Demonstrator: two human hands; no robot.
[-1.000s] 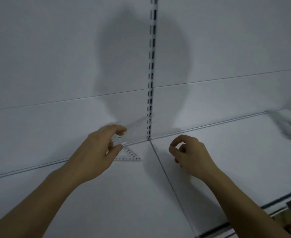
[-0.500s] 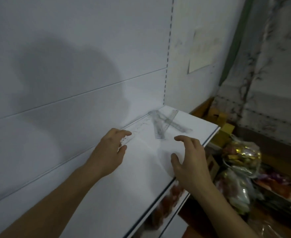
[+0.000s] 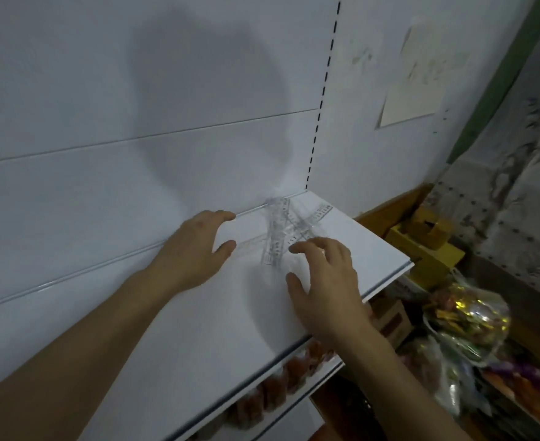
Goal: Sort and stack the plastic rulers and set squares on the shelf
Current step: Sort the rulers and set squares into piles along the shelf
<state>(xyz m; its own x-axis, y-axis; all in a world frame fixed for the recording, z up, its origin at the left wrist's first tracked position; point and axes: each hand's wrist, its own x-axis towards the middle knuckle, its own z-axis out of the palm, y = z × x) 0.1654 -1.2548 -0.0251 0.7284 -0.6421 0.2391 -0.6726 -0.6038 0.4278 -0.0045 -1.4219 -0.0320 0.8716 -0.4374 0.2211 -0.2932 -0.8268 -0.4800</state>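
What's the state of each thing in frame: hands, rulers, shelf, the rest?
left hand: open, fingers spread, holding nothing, beside the rulers.
right hand: open, fingers spread over the shelf, fingertips near the rulers; contact unclear.
clear plastic rulers: lying crossed in a loose pile, unsorted, blurred.
white shelf: holds the pile at its far right corner.
paper on the wall: stuck flat.
bagged goods: lying below the shelf.

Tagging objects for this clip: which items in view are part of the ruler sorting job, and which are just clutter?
Job:
- clear plastic rulers, lying crossed in a heap
- white shelf under them
- left hand and right hand, both reaching toward the heap

Clutter:
- yellow boxes right of the shelf
- shiny wrapped bags below
- paper sheet on the wall
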